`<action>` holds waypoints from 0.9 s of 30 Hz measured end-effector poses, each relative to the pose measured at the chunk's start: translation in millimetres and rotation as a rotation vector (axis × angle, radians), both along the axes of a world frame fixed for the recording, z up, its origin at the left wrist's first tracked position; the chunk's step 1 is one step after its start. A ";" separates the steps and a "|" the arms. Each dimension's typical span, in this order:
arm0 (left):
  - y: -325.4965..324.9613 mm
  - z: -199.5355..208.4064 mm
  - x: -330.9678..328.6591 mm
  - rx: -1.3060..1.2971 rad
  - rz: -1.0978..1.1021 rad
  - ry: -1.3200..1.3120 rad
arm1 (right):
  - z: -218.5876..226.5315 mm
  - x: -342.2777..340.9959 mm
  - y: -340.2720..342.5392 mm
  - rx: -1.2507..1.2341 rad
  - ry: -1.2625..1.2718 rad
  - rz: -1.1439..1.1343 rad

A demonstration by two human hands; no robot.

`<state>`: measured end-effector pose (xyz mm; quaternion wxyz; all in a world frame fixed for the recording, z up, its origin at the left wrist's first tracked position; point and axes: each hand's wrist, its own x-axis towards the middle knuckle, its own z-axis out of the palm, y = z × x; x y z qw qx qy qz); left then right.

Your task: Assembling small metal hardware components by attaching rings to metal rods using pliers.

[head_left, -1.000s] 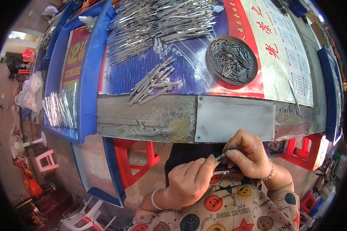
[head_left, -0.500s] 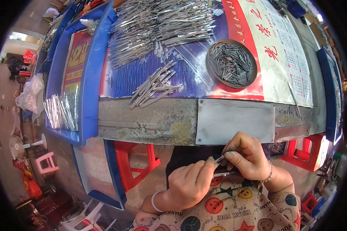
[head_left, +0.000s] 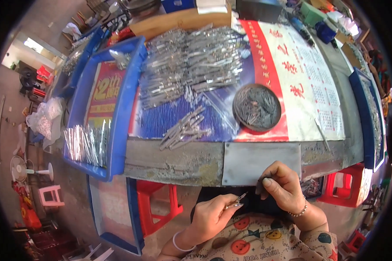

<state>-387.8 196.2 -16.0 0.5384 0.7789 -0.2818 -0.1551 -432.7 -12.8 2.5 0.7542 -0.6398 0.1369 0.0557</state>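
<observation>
Silvery metal pieces [head_left: 238, 203] poke out of the left hand [head_left: 212, 214], pinched by thumb and fingers, long axis slanting away toward the nearby right hand [head_left: 284, 188], its fingers bunched, can't tell if gripping anything.

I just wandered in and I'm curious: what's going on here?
A person's left hand holds slim metal pieces in front of a bench. The right hand is apart from it, pinched; whether it holds anything is unclear. Beyond lie heaps of metal strips and a round bowl of dark pins, with a blue tray to the left.
</observation>
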 end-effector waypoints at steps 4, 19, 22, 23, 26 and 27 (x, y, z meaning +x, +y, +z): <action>17.8 -11.3 5.0 -0.206 0.050 0.427 | -9.0 -4.3 -13.6 -0.209 -0.096 -0.089; 57.1 4.3 108.3 -0.671 0.187 0.572 | -30.7 -1.4 -21.8 -0.643 -0.341 -0.204; 51.9 14.6 124.8 -0.673 0.207 0.606 | -29.9 -1.6 -21.5 -0.670 -0.350 -0.203; 51.9 18.1 131.4 -0.492 0.275 0.535 | -28.8 -1.4 -20.8 -0.680 -0.368 -0.208; 48.5 17.5 151.9 -0.188 0.381 0.393 | -34.6 0.1 -21.9 -0.687 -0.386 -0.209; 47.0 15.8 158.5 -0.040 0.341 0.246 | -35.5 -0.7 -21.7 -0.701 -0.397 -0.213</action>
